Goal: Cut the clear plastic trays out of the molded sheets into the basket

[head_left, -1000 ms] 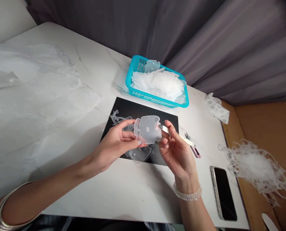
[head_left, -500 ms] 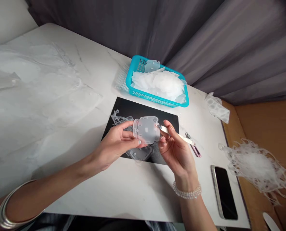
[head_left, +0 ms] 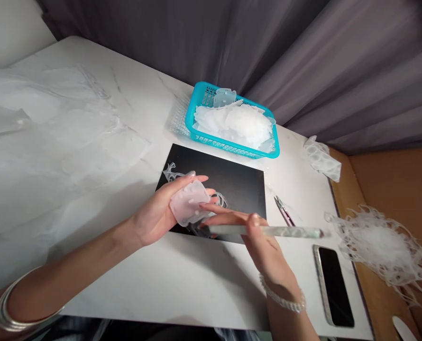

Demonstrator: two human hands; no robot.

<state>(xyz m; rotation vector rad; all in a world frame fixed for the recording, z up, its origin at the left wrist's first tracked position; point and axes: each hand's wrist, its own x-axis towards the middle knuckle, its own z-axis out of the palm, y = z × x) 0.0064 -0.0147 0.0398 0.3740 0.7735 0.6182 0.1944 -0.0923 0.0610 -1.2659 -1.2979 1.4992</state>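
On my feed, the left hand [head_left: 156, 210] cupped a translucent plastic part [head_left: 189, 203], its fingers [head_left: 197, 177] curved wide around it and holding it over the black mat [head_left: 225, 175]. The right hand [head_left: 264, 241] held a slim deburring knife [head_left: 268, 231] level in a narrow pinch, its blade end reaching toward the part at 9 o'clock. I couldn't tell whether the two touched. At 12 o'clock from the mat sat a turquoise basket [head_left: 228, 148] heaped with similar parts. Thread snips [head_left: 284, 210] lay at 3 o'clock, a phone [head_left: 334, 286] lay at 4 o'clock, and a tangle of plastic trimmings [head_left: 378, 248] lay further out, on cardboard [head_left: 385, 175].
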